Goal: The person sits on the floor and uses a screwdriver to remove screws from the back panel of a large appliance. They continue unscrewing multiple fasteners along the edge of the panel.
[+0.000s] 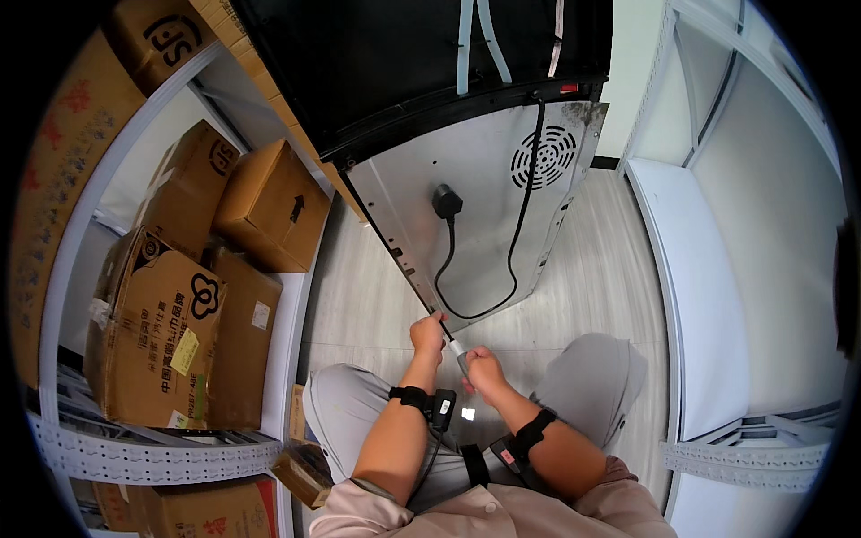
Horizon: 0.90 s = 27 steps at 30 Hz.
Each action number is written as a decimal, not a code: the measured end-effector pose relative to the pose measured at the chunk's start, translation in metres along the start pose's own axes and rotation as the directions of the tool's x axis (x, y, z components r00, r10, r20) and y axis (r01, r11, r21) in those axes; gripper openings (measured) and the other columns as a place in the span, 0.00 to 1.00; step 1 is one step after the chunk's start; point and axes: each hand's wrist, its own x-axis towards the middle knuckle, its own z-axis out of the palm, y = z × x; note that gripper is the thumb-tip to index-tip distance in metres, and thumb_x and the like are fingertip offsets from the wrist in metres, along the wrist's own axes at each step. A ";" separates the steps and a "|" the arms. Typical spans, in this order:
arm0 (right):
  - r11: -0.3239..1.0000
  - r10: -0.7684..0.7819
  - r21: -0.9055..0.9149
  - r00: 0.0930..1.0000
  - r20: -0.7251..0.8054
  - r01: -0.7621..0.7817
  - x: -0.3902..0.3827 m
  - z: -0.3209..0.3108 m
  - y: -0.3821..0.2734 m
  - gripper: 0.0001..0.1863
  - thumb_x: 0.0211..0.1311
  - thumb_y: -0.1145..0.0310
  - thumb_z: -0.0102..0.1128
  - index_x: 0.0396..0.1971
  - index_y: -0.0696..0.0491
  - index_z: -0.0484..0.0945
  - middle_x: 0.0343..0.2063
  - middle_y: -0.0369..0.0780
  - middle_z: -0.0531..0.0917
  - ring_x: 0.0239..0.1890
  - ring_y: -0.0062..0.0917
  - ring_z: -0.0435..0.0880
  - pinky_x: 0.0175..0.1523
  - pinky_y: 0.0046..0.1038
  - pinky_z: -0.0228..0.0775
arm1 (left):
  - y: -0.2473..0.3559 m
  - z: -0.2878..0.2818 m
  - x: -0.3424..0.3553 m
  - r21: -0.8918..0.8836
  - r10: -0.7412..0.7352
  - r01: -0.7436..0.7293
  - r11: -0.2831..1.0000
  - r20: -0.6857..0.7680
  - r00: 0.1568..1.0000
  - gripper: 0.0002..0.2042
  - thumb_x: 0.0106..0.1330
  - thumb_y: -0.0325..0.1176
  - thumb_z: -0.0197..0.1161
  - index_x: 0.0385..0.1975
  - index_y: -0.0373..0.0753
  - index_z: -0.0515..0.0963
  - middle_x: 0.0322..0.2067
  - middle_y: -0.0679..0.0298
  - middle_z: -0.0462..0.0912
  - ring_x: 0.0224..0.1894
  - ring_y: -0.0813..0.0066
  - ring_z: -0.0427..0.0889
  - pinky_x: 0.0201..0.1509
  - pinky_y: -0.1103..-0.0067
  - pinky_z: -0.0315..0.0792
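Observation:
In front of me stands a tall appliance with a black upper part (pixel 386 63) and a grey metal back panel (pixel 489 224). My right hand (pixel 485 369) is wrapped around the grey and white handle of a screwdriver (pixel 456 350). Its dark shaft points up and left to the panel's lower left corner; the tip is hidden. At that corner, beside the shaft, my left hand (pixel 428 334) has its fingers closed; what they grip is not visible. A black power cord (pixel 512 269) loops down the panel, its plug (pixel 446 202) lying against the metal.
On the left, a white shelf rack (pixel 291 341) holds several cardboard boxes (pixel 161 332). Another white rack (pixel 691 269) stands close on the right. Grey wood-look floor (pixel 601 260) shows around the appliance. A small carton (pixel 300 477) sits near my left side.

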 end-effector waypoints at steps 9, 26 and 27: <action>0.994 -0.054 -0.097 0.998 -0.024 0.051 -0.004 0.005 -0.004 0.16 0.66 0.60 0.50 0.45 0.57 0.70 0.28 0.43 0.77 0.25 0.34 0.80 0.29 0.33 0.72 | -0.005 0.001 0.000 -0.077 0.034 -0.039 0.996 -0.064 0.997 0.10 0.56 0.32 0.70 0.21 0.32 0.79 0.16 0.68 0.73 0.16 0.80 0.64 0.19 0.78 0.58; 0.910 -0.204 -0.385 0.975 -0.089 0.155 0.000 0.006 0.007 0.18 0.65 0.60 0.50 0.49 0.56 0.69 0.35 0.51 0.82 0.41 0.44 0.81 0.46 0.38 0.71 | -0.006 0.001 0.017 -0.139 0.076 -0.082 0.987 -0.047 0.996 0.11 0.62 0.36 0.60 0.23 0.35 0.79 0.12 0.72 0.62 0.10 0.81 0.54 0.12 0.80 0.47; 0.907 -0.210 -0.390 0.974 -0.090 0.159 -0.001 0.007 0.005 0.18 0.65 0.60 0.50 0.49 0.56 0.69 0.35 0.51 0.82 0.41 0.44 0.81 0.46 0.39 0.71 | -0.002 0.002 0.017 -0.140 0.084 -0.090 0.986 -0.048 0.995 0.11 0.62 0.36 0.59 0.22 0.35 0.79 0.12 0.72 0.61 0.10 0.80 0.53 0.12 0.80 0.47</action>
